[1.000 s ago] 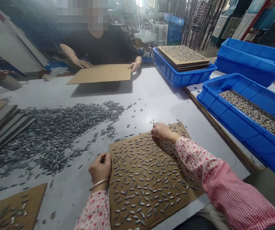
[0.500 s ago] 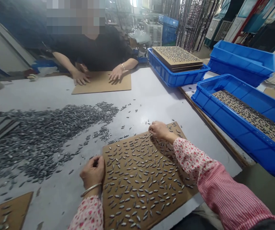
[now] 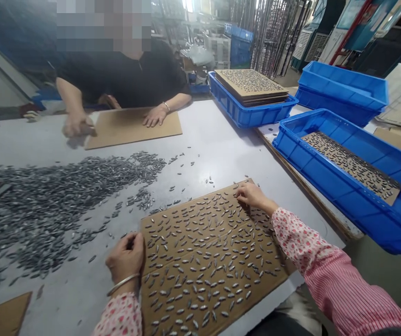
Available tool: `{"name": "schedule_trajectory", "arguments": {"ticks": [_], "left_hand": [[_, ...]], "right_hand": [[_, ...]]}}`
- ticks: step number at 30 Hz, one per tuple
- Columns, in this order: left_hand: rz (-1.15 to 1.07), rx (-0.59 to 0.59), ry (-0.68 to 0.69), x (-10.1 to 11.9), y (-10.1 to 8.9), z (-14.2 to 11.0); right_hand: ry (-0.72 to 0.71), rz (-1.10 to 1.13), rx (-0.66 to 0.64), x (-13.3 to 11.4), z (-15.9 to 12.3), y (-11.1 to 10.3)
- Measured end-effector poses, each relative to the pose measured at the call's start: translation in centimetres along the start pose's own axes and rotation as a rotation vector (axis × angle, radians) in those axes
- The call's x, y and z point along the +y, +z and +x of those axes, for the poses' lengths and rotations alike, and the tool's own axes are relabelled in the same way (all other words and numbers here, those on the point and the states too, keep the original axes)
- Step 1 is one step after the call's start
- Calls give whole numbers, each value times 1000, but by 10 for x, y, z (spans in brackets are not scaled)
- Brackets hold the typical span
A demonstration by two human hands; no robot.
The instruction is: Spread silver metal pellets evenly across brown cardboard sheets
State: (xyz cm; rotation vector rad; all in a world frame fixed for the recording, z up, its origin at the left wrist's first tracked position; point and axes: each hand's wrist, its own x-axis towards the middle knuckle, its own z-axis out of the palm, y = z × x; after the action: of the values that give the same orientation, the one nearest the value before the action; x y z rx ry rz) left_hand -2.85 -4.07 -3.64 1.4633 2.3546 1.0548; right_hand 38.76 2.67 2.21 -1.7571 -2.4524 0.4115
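A brown cardboard sheet [image 3: 217, 224] lies before me on the grey table, covered with several small grey metal pieces [image 3: 200, 261] laid in rows. My left hand [image 3: 125, 259] is curled in a loose fist at the sheet's left edge, with a bangle on the wrist. My right hand [image 3: 252, 195] rests at the sheet's far right corner, fingers bent down onto the pieces there. A large loose heap of the same metal pieces [image 3: 53, 196] spreads over the table to the left.
Across the table a person in black has hands on another cardboard sheet [image 3: 130, 127]. Blue crates [image 3: 347, 196] with filled sheets stand at the right, another blue crate [image 3: 249, 112] at the back. A further cardboard sheet [image 3: 1, 317] pokes in at the lower left.
My right hand slid right along the sheet's far edge to its corner. The person opposite laid their cardboard flat and reached one hand out left. My left hand stayed at the sheet's edge.
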Motion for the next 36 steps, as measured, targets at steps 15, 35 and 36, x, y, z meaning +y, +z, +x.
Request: {"name": "schedule_trajectory", "arguments": {"ticks": [15,35,36], "left_hand": [[28,5,-16,4,-2,0],[25,27,14,-2,1,1],[23,27,13,-2,1,1]], "right_hand": [[-181,33,-49,-1,-2,-4],[-112,50,-67,-5,14,-13],[-71,65,-39,-1,13,-15]]}}
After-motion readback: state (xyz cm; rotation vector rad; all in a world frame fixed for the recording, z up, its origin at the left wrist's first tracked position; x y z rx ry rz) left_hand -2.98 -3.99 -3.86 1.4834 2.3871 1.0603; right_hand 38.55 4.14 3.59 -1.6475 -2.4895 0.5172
